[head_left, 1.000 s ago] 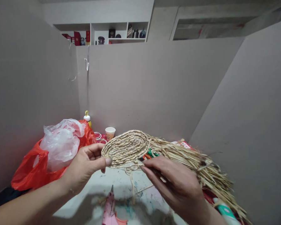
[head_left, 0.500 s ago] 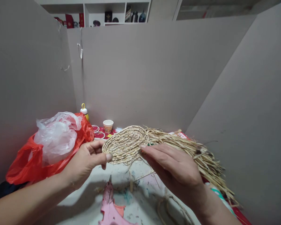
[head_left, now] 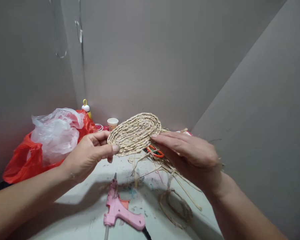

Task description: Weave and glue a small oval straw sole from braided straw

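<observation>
An oval mat of coiled, braided straw (head_left: 135, 132) is held up between both hands above the table. My left hand (head_left: 90, 155) pinches its left edge with thumb on top and fingers underneath. My right hand (head_left: 187, 155) grips the right edge, fingers laid flat over the rim. Loose straw ends (head_left: 150, 166) trail down from the mat toward the table. A pink glue gun (head_left: 120, 210) lies on the table below the hands, nozzle pointing away from me.
A red plastic bag (head_left: 20, 160) with a clear bag (head_left: 55, 130) on it sits at left. A paper cup (head_left: 112, 123), a yellow bottle (head_left: 86, 108), orange-handled scissors (head_left: 155, 151) and a straw coil (head_left: 176, 208) lie around. Grey partition walls (head_left: 150, 60) enclose the table (head_left: 90, 203).
The camera tilted down, so the shelves left the view and the glue gun shows fully. My right hand came up from below the mat onto its right edge. The mat is raised slightly.
</observation>
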A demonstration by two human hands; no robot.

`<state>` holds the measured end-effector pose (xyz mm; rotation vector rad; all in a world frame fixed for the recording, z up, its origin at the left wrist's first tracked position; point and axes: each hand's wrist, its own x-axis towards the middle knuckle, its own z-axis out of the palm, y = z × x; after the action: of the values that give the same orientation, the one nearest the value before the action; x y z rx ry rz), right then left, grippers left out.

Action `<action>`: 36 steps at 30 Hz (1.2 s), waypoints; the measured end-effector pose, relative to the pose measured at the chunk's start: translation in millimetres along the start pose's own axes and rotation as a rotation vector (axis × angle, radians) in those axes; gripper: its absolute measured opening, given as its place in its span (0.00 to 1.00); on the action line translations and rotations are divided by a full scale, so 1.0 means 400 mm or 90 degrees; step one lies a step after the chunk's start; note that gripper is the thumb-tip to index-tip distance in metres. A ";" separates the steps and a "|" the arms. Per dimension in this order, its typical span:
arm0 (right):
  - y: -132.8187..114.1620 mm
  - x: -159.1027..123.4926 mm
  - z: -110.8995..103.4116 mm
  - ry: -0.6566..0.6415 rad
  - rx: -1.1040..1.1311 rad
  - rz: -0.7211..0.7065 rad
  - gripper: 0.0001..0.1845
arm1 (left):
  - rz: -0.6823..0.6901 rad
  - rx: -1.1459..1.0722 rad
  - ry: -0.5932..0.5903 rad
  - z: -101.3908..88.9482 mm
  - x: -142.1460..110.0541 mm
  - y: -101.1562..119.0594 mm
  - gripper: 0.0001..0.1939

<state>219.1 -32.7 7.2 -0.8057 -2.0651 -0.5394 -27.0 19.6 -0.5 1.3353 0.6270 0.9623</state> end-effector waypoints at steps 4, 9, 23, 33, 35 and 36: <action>-0.008 0.055 -0.036 0.021 0.028 -0.013 0.15 | 0.030 -0.034 -0.019 0.006 0.000 0.040 0.05; -0.033 0.057 -0.054 0.080 0.103 0.036 0.20 | 0.045 -0.112 -0.022 0.025 -0.021 0.044 0.07; -0.047 0.014 -0.016 0.164 0.330 0.253 0.23 | 0.055 -0.133 0.006 0.051 -0.053 0.014 0.09; -0.050 0.018 -0.013 0.133 0.495 0.347 0.20 | 0.149 -0.018 0.053 0.057 -0.080 -0.001 0.07; -0.046 0.013 -0.007 0.131 0.514 0.351 0.19 | 0.151 -0.007 0.061 0.056 -0.084 -0.004 0.08; -0.041 0.010 -0.004 0.130 0.518 0.353 0.19 | 0.151 -0.001 0.064 0.056 -0.085 -0.005 0.07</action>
<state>206.7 -43.9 9.9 -0.7248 -1.5545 0.4855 -24.6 -21.0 -3.8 1.3871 0.5513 1.2286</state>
